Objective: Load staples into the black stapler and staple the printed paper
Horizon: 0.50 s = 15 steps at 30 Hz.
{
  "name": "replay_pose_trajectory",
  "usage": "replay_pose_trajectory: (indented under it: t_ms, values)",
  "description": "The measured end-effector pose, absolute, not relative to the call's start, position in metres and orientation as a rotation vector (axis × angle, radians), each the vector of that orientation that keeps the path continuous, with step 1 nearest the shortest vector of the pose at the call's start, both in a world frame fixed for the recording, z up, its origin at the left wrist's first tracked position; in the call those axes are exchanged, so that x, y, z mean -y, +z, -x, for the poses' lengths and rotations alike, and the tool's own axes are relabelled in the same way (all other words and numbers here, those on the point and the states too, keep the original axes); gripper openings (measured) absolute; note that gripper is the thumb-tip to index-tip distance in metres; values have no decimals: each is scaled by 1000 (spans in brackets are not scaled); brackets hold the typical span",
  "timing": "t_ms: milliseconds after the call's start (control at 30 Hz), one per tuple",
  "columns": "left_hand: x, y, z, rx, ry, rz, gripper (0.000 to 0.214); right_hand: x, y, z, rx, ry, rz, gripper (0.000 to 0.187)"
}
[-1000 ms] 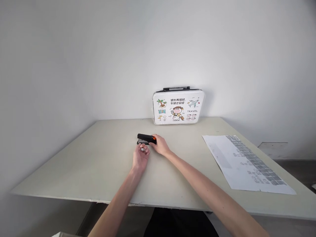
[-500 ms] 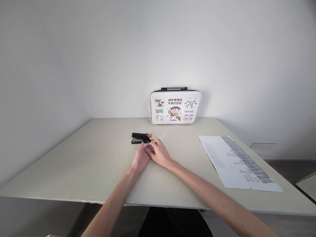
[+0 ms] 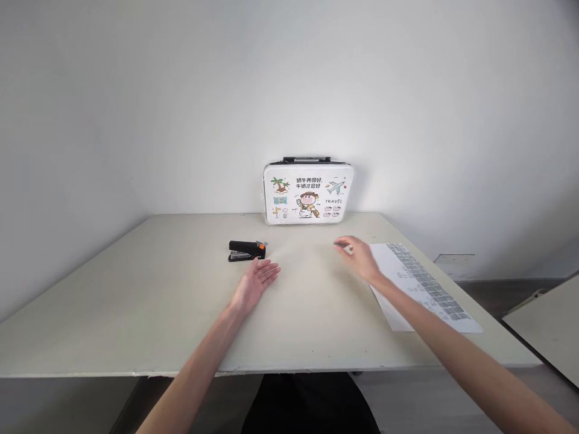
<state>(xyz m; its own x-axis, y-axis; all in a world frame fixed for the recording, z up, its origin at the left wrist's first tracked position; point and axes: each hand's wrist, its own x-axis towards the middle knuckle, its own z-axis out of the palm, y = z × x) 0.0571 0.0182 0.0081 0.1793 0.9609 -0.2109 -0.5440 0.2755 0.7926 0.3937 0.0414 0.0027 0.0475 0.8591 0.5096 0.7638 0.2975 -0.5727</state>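
On the table (image 3: 172, 289), my left hand (image 3: 252, 286) lies palm up with its fingers stretched out. Nothing rests in the palm. Just beyond its thumb is a black stapler (image 3: 244, 249) with an orange part at its right end; its jaws point left. My right hand (image 3: 359, 258) hovers at the left edge of a printed paper sheet (image 3: 384, 301). Thumb and fingers of this hand curl together in a pinch. Whatever may be between the fingertips is too small to make out. The right forearm crosses over part of the sheet.
A white case (image 3: 310, 211) with cartoon travel prints and a black handle stands upright against the back wall (image 3: 203, 108). At the far right, beyond the table's edge, is a pale flat panel (image 3: 547, 331).
My right hand has left my left hand and moved right, toward the paper. The left hand's fingers have straightened. The whole view has shifted slightly, with the table's things appearing further left.
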Motion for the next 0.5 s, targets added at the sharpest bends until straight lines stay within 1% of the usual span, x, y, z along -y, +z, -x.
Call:
replay_pose_trajectory:
  t_ms: [167,267,367,500]
  values:
    - [-16,9,-60,-823,1181,-693,30,-12,-6,-524,1412,7,1903,30]
    - [-16,9,-60,-816,1179,-730,27,10,-17,-578,1219,-70,2128,34]
    - [-17,9,-59,-806,1177,-750,26,24,-34,-601,1148,-109,2243,34]
    - [-15,11,-61,-791,1172,-767,27,30,-55,-594,1214,-136,2255,40]
